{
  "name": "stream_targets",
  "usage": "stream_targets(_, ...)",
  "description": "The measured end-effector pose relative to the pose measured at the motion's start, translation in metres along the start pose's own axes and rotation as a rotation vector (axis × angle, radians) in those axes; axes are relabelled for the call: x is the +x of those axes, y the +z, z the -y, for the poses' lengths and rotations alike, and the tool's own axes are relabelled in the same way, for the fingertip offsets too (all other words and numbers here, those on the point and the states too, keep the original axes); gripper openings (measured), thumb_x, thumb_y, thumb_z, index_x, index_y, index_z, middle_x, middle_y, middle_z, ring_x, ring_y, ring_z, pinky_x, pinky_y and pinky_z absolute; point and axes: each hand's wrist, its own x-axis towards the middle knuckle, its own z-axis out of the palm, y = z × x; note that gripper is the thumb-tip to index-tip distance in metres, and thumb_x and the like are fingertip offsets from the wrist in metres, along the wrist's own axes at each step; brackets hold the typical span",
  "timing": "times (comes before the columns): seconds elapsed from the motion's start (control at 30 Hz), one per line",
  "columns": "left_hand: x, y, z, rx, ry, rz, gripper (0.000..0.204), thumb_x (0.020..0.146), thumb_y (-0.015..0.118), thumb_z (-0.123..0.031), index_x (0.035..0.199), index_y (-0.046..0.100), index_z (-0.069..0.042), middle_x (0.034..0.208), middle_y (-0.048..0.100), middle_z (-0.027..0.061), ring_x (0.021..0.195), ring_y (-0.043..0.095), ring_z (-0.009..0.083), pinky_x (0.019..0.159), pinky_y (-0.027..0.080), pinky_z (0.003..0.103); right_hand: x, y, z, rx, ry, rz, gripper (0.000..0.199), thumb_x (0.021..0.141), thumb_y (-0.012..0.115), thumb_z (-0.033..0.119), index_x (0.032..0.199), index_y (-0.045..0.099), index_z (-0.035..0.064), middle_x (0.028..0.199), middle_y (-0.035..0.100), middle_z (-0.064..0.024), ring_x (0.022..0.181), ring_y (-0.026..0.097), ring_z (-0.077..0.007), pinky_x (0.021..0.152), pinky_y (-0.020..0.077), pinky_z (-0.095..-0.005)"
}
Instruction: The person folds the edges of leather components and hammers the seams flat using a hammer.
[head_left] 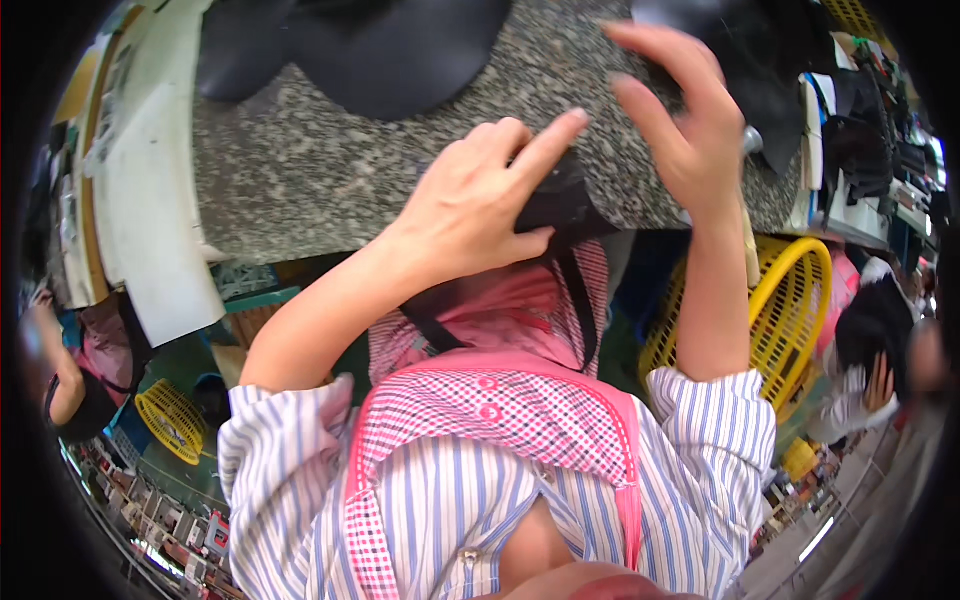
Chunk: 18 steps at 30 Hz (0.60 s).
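Observation:
At the front edge of the stone table, my left hand lies on a black, leather-like piece and holds it down. Its index finger and thumb point outward along that piece, while the other fingers curl under and are partly hidden. Part of the black piece hangs over the edge toward my lap. My right hand is raised to the right of it, thumb and fingers apart, with nothing between them. Beyond its fingers lies a dark, shiny sheet.
Large black rounded sheets lie at the table's far side. A long white board runs along the left. Below the table at right stands a yellow plastic basket. Other people sit at both sides, one holding black material.

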Motion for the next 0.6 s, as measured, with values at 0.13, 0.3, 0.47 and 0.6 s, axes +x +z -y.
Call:
stream_targets(0.13,0.009,0.008,0.007,0.103,0.197,-0.221,0.078,0.05,0.079,-0.014,0.121,0.046,-0.01,0.108,0.05,0.0114,0.097,0.049,0.0318,0.086,0.042,0.041,-0.106,-0.072,-0.02,-0.361,0.356,-0.085,0.033,0.076,0.066,0.011,0.109,0.061,0.0053,0.105,0.061,-0.009,0.1,0.052,-0.027,0.089,0.0397,-0.0343)
stream_targets(0.3,-0.004,0.009,0.009,0.242,0.314,-0.155,0.033,0.059,0.077,-0.015,0.085,0.059,-0.003,0.094,0.056,0.0096,0.082,0.056,0.0276,0.071,0.049,0.037,-0.147,-0.082,-0.04,-0.594,0.484,0.114,0.031,0.08,0.064,0.016,0.108,0.057,0.0042,0.095,0.058,-0.0106,0.092,0.054,-0.0279,0.081,0.0419,-0.0363)
stream_targets(0.47,-0.011,0.006,-0.009,0.257,0.187,-0.172,0.028,0.066,0.073,-0.013,0.088,0.059,-0.002,0.092,0.06,0.01,0.083,0.059,0.0271,0.07,0.051,0.035,-0.143,-0.078,-0.012,-0.113,0.662,-0.049,0.02,0.085,0.056,0.007,0.103,0.056,-0.0019,0.089,0.057,-0.0086,0.076,0.056,-0.0189,0.068,0.0448,-0.0291)
stream_targets(0.6,-0.006,-0.004,-0.008,0.167,0.083,-0.166,0.016,0.078,0.065,-0.009,0.091,0.06,-0.001,0.083,0.064,0.0095,0.08,0.061,0.0259,0.069,0.05,0.034,-0.13,-0.06,0.042,0.405,0.595,0.196,0.021,0.083,0.058,0.006,0.103,0.057,-0.0009,0.076,0.059,-0.0085,0.068,0.058,-0.0159,0.062,0.0461,-0.0265)
